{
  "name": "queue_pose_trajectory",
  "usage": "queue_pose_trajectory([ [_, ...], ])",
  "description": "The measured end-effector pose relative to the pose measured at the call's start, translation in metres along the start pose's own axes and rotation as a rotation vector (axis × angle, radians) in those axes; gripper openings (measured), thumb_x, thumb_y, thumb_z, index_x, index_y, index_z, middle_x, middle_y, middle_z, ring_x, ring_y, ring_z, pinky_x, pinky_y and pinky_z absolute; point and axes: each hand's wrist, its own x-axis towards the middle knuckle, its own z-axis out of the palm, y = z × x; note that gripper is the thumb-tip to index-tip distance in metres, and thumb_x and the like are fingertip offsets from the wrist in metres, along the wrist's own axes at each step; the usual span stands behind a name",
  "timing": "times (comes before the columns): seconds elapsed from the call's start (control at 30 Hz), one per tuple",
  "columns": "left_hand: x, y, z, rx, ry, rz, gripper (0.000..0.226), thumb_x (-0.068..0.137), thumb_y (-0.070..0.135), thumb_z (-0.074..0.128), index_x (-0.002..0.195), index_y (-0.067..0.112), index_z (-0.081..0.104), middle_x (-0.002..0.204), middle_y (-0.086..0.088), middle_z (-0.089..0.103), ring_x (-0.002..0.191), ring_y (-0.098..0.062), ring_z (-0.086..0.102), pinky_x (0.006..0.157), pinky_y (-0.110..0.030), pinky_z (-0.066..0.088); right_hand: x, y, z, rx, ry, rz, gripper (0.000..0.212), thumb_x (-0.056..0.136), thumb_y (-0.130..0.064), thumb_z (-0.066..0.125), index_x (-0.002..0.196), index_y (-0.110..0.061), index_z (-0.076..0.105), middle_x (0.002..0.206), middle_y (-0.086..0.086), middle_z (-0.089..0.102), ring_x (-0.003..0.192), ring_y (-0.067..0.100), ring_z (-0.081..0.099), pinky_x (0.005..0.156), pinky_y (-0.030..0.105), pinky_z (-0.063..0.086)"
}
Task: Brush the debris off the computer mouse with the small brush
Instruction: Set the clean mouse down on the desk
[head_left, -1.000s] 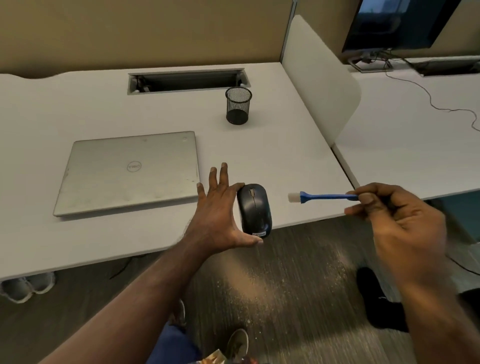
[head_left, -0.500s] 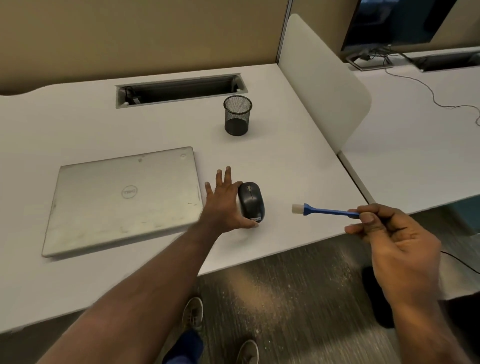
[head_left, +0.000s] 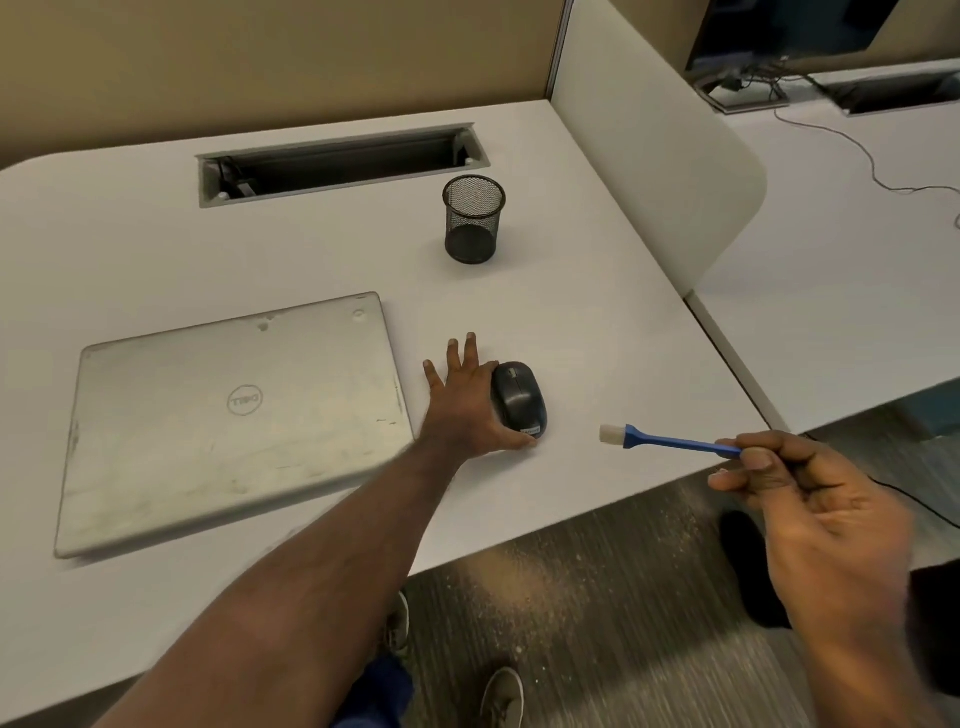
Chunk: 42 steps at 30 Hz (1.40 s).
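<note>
A dark computer mouse (head_left: 519, 397) lies on the white desk (head_left: 597, 322), to the right of the laptop. My left hand (head_left: 460, 408) holds it from its left side: the thumb wraps the mouse's near end, and the other fingers stretch forward along the desk. My right hand (head_left: 810, 512) pinches the handle of a small blue brush (head_left: 662, 440) with white bristles. The brush hovers over the desk's front right corner, bristles pointing left, a short gap from the mouse.
A closed silver laptop (head_left: 234, 415) lies at the left. A black mesh pen cup (head_left: 474, 218) stands behind the mouse, with a cable slot (head_left: 337, 163) beyond it. A white divider (head_left: 649, 156) bounds the desk's right side. Fine debris dusts the floor (head_left: 524, 582) below the desk edge.
My left hand carried the mouse from beyond the desk's front edge back onto the desk beside the laptop. My right hand with the brush stayed at the right.
</note>
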Motion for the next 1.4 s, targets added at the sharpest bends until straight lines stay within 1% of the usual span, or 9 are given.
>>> queue_pose_trajectory([
  [0.17,0.001,-0.003,0.001,0.048,-0.050,-0.007,0.122,0.048,0.081,0.071,0.146,0.020,0.030,0.162,-0.010,-0.015,0.147,-0.031,-0.022,0.112,-0.061,-0.013,-0.001,-0.003,0.005,0.015,0.012,0.008,0.014,0.092,-0.009,0.058,0.103,-0.012,0.066,0.090,-0.005,0.073,0.073,0.010,0.071,0.072,0.013,0.056],
  [0.4,-0.005,-0.006,-0.009,0.030,-0.111,0.013,0.141,0.050,0.086,0.067,0.155,0.016,0.002,0.160,-0.008,-0.024,0.145,-0.029,-0.028,0.115,-0.061,-0.010,0.003,-0.008,0.015,0.011,-0.009,0.008,0.015,0.093,-0.008,0.057,0.105,-0.010,0.066,0.096,-0.007,0.072,0.072,0.009,0.071,0.067,0.009,0.053],
  [0.47,-0.009,-0.009,-0.018,0.024,-0.059,0.036,0.131,0.058,0.085,0.062,0.155,0.016,0.006,0.161,-0.007,-0.020,0.146,-0.027,-0.025,0.116,-0.059,-0.010,0.006,-0.011,0.020,0.010,-0.012,0.006,0.015,0.093,-0.009,0.057,0.104,-0.012,0.066,0.095,-0.008,0.072,0.071,0.008,0.071,0.066,0.009,0.053],
  [0.67,-0.028,-0.054,-0.039,0.205,0.376,-0.043,0.074,0.089,0.062,0.036,0.145,0.014,0.039,0.161,-0.010,0.019,0.149,-0.030,0.012,0.115,-0.063,0.004,0.024,-0.021,0.047,-0.013,-0.077,-0.015,0.013,0.093,-0.021,0.060,0.103,-0.021,0.069,0.095,-0.005,0.073,0.083,0.010,0.072,0.081,0.018,0.056],
  [0.8,-0.037,-0.105,-0.057,0.252,0.440,-0.135,0.065,0.092,0.050,0.035,0.144,0.011,0.043,0.156,-0.009,0.034,0.144,-0.029,0.030,0.112,-0.067,0.015,0.055,-0.031,0.083,-0.142,-0.161,-0.181,0.014,0.093,-0.021,0.064,0.104,-0.020,0.071,0.094,-0.010,0.071,0.087,0.012,0.071,0.083,0.018,0.054],
  [0.97,-0.050,-0.158,-0.079,0.254,0.412,-0.259,0.067,0.093,0.050,0.031,0.149,0.012,0.033,0.159,-0.006,0.028,0.148,-0.025,0.021,0.116,-0.062,0.007,0.108,-0.032,0.143,-0.178,-0.169,-0.253,0.015,0.093,-0.022,0.066,0.106,-0.018,0.072,0.092,0.000,0.072,0.084,0.016,0.071,0.085,0.028,0.057],
  [1.1,-0.057,-0.189,-0.087,0.293,0.395,-0.286,0.064,0.094,0.050,0.031,0.143,0.010,0.042,0.155,-0.011,0.035,0.145,-0.033,0.026,0.112,-0.066,0.013,0.153,-0.036,0.189,-0.192,-0.163,-0.288,0.020,0.092,-0.020,0.065,0.107,-0.008,0.073,0.093,0.005,0.073,0.072,-0.004,0.068,0.071,0.007,0.050],
  [1.2,-0.058,-0.201,-0.085,0.319,0.363,-0.264,0.064,0.096,0.051,0.032,0.147,0.012,0.035,0.158,-0.012,0.027,0.147,-0.035,0.020,0.112,-0.067,0.010,0.184,-0.043,0.220,-0.184,-0.131,-0.291,0.023,0.091,-0.018,0.065,0.108,-0.004,0.073,0.089,0.007,0.072,0.066,-0.012,0.063,0.067,0.000,0.043],
  [1.4,-0.057,-0.205,-0.082,0.286,0.276,-0.282,0.068,0.097,0.055,0.024,0.153,0.017,0.023,0.163,-0.008,0.010,0.150,-0.032,0.008,0.115,-0.065,0.007,0.237,-0.051,0.271,-0.281,-0.126,-0.316,0.023,0.090,-0.009,0.060,0.106,0.000,0.073,0.104,0.011,0.073,0.085,0.009,0.060,0.072,-0.005,0.037],
])
